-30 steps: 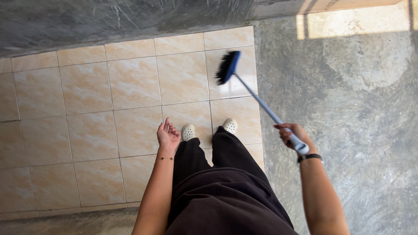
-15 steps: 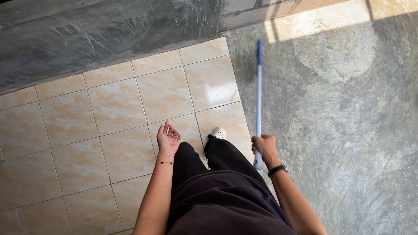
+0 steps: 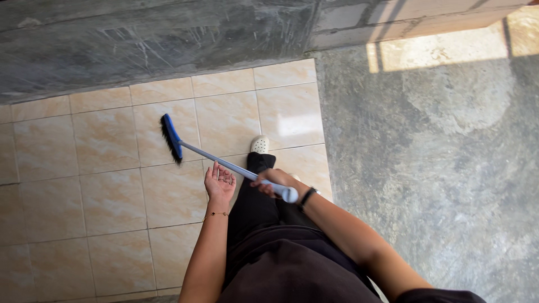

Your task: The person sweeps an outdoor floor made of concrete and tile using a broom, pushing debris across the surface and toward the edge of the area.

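Head camera, looking straight down: right hand (image 3: 270,183) has its grip wrapped around the upper end of a long pale grey broom handle (image 3: 224,164), the fingers closed on it just below the white cap at the end. A dark band sits on that wrist. The handle slants up and to the left across the person's body, ending in a blue plastic broom head with black bristles (image 3: 171,138), which rests on the beige marbled floor tiles (image 3: 112,185) to the left of the feet.

Left hand (image 3: 219,182) is empty, its grip wide, palm turned up and fingers loosely spread, hanging just under the handle; whether it brushes the handle cannot be told. A thin bracelet circles that wrist.

One white perforated clog (image 3: 259,144) shows on the tiles beyond the black trousers (image 3: 264,224). Rough grey concrete floor (image 3: 426,168) lies to the right of the tiled patch, with a sunlit strip along its top edge, and a dark streaked grey wall (image 3: 157,39) runs across the top.
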